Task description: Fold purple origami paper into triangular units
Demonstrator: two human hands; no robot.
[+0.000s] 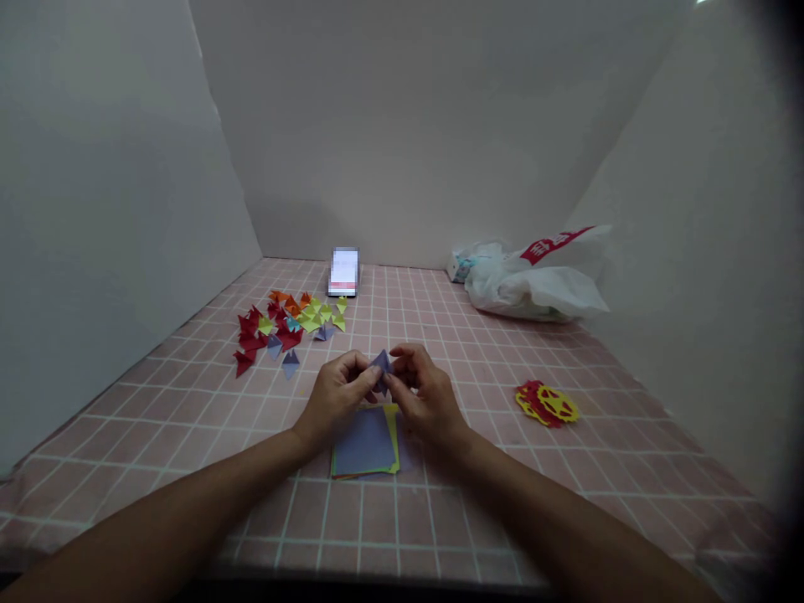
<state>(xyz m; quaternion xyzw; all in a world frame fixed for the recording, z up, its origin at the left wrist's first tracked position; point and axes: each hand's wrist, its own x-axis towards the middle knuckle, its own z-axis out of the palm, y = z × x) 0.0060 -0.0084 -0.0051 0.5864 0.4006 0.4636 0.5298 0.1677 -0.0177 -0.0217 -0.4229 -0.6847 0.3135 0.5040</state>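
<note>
On a pink gridded tabletop [389, 529], a small folded purple paper [383, 368] is held between 2 bare hands, just past the far edge of a stack of coloured sheets [363, 442] set at 6 o'clock from it. Its left side is pinched by the thumb and fingers of the left hand [342, 387]; its right side is gripped narrowly by the thumb of the right hand [430, 400] and a curled forefinger, though the exact contact is partly hidden. A crooked crease is risked if the paper is pulled unevenly from the 2 sides, and a tear could be caused by too hard a tug at so small a fold. If either pinch is loosened too soon, the layers may be sprung open. The stack, its yellow sheet left askew, could be knocked further out of line by a lowered right hand. At 10 o'clock, a loose cluster of folded paper pieces [252, 342] is spread about; it could be scattered by a careless sweep of the left hand. Less danger is posed to the phone [342, 272] propped at 11 o'clock or the red and yellow gear-shaped pieces [559, 406] piled near 3 o'clock.
</note>
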